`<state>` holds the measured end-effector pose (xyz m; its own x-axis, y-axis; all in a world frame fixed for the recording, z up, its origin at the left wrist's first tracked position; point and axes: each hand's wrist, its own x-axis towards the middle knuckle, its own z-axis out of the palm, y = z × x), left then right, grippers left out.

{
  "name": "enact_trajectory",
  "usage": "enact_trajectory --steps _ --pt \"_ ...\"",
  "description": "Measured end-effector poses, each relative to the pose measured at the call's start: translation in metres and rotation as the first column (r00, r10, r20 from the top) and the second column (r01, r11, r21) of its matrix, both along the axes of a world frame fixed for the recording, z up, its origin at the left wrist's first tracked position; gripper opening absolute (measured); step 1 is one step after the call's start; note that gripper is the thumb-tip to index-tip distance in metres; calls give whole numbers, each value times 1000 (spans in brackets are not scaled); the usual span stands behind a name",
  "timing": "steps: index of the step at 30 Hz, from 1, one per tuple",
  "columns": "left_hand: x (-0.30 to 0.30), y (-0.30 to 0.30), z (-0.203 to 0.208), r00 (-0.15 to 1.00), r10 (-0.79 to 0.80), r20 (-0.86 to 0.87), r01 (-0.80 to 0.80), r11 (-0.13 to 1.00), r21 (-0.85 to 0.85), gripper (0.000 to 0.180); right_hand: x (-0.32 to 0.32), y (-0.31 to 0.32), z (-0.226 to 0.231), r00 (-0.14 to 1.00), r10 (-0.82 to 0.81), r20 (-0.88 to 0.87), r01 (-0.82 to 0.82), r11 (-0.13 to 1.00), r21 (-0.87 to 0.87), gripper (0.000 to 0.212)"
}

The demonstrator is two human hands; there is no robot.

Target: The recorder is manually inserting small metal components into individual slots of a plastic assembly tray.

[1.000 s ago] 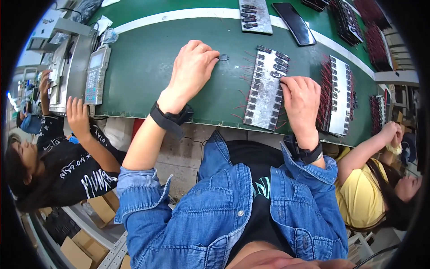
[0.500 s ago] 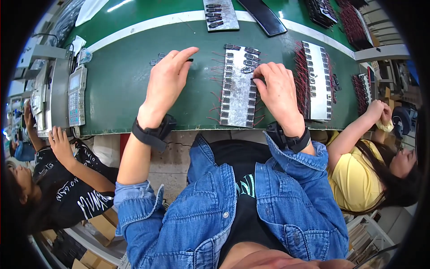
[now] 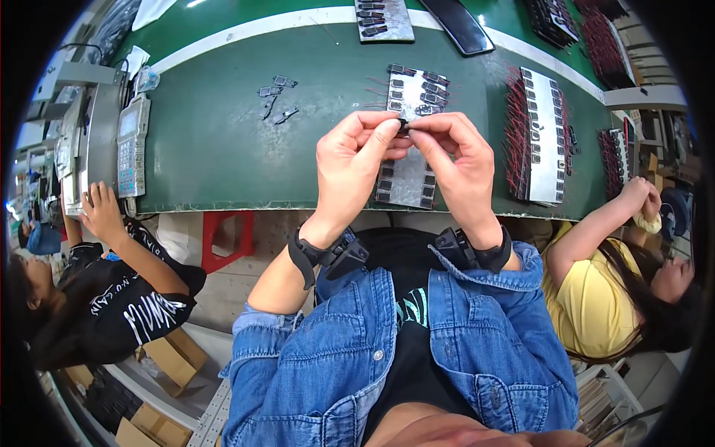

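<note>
While hands (image 3: 350,160) (image 3: 463,160) pinch a part (image 3: 404,127), the plate (image 3: 407,180) runs lengthwise forward.

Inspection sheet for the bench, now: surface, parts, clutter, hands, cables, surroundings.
Surface: green worktop, white stripe along its far side.
Work pieces: small black part between the hands; metal plate beneath them, edged with black pieces; loose parts to the left.
Clutter: dark phone at the far side.
Hands: left hand and right hand both pinch the small black part.
Cables: thin red wires fringe the right-hand plate.
Surroundings: keypad device at left; a co-worker on each side, black top left, yellow top right.
</note>
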<state>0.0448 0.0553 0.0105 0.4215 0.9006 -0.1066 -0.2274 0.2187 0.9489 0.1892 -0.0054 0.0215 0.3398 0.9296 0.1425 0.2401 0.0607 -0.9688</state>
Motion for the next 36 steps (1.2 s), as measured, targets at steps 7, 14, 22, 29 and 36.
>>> enact_trajectory --steps 7,14,22,29,36 --pt "0 -6 -5 999 -32 27 36 986 -162 23 5 -4 -3 1000 -3 10 3 998 -55 11" --pt "5 -13 -12 1000 -7 30 9 997 -80 23 15 -2 -13 998 37 -44 -42 992 -121 9" --pt "5 -17 -13 1000 -27 -16 27 999 37 22 32 4 -14 910 184 -373 -258 953 -161 11" --pt "5 -19 -8 997 -60 -41 63 996 57 23 39 3 -15 893 268 -361 -342 926 -157 13" --pt "5 -12 -7 998 -63 -29 62 997 -47 20 26 -5 -16 982 172 76 -175 984 41 15"
